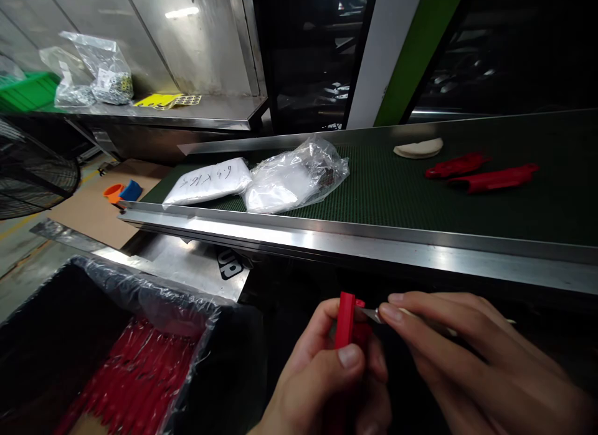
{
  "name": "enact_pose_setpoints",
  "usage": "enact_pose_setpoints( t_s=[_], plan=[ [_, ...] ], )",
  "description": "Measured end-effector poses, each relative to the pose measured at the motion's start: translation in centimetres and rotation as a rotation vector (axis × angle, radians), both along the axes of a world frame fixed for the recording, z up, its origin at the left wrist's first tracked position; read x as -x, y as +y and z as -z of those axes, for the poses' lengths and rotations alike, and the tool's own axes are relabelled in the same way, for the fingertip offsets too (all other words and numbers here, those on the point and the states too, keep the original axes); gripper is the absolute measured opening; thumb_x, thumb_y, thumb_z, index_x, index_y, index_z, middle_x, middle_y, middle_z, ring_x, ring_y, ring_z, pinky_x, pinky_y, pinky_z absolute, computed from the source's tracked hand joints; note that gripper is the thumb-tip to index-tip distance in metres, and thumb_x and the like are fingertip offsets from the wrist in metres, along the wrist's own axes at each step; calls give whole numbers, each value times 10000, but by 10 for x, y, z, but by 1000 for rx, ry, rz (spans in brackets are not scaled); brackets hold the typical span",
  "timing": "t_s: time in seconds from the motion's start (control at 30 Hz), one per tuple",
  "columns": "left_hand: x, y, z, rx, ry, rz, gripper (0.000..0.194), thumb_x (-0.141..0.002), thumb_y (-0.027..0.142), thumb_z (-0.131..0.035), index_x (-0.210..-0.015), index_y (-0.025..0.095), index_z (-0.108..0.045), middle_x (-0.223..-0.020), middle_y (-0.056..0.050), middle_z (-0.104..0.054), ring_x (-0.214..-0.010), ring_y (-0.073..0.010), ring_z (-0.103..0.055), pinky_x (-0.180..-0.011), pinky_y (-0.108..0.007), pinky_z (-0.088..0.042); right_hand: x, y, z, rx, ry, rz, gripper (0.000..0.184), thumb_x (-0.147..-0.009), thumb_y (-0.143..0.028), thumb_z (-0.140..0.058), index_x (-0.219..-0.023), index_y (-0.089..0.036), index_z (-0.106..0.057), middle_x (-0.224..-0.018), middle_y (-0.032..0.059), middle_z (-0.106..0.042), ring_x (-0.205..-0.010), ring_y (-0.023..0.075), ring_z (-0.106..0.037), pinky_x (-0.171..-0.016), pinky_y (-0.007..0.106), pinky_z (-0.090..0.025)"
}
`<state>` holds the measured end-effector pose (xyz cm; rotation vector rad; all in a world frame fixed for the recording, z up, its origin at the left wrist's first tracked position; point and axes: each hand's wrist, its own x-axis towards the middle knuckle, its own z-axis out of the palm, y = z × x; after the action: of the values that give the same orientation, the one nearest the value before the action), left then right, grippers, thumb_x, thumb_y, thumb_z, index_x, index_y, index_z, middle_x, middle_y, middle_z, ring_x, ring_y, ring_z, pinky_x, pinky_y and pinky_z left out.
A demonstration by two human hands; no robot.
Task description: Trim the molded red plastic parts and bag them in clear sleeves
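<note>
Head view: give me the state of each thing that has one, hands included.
Left hand: closed around the red part.
Right hand: pinching the knife.
Knife: blade bare, tip at the red part.
Bin: open, plastic-lined, partly filled with red pieces.
Marked packet: lying flat.
Green belt: moving or stopped, cannot tell.

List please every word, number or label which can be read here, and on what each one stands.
"6.5 X 16", handwritten on the white packet; ending unclear.
"UP", apparently, on the dark patch.
Labels on the clear bags: too small to read.
</note>
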<state>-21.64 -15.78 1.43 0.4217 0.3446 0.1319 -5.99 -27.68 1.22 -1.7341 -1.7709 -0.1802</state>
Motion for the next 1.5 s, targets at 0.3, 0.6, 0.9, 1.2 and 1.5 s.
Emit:
enact_pose_setpoints(
  t_s=[0.3,0.6,0.9,1.2,1.5],
  plan=[
    [-4,-6,15,-3,-147,-34,180,-898,286,-509,-1053,194,-502,-852,-12,-522,-487,-27,-485,-472,-144,-429,-2,0,2,14,-33,-18,506,-876,-33,-534,-1351,-208,-536,-1198,88,-591,-1122,202,-554,-856,327,-484],
    [-6,-8,14,39,-162,-42,254,-860,329,-579,-1080,214,-524,-901,-22,-548,-473,-28,-494,-438,-141,-422,-2,-3,-1,-15,-47,-40,561,-854,-20,-550,-1383,-201,-500,-1221,105,-568,-1140,217,-542,-856,342,-490],
    [-1,-2,-7,48,-11,4,288,-856,322,-606,-1095,192,-511,-887,-19,-549,-533,-36,-494,-486,-163,-365,0,-2,-2,-4,-33,-26,544,-834,1,-558,-1347,-182,-538,-1206,111,-583,-1130,224,-557,-835,334,-510],
    [0,-18,15,6,-223,-29,319,-785,316,-683,-1035,166,-553,-754,-45,-585,-607,-67,-511,-552,-143,-348,-2,4,1,-74,119,138,463,-848,19,-538,-1263,-177,-597,-1181,84,-609,-1028,190,-611,-830,322,-524],
    [1,-10,20,59,-163,-31,379,-861,419,-572,-1114,142,-516,-752,-69,-619,-617,-106,-570,-586,-199,-368,-1,-3,-6,-36,-2,-28,442,-858,-35,-563,-1261,-215,-593,-1146,79,-603,-1060,203,-578,-797,328,-496]
  ],
)
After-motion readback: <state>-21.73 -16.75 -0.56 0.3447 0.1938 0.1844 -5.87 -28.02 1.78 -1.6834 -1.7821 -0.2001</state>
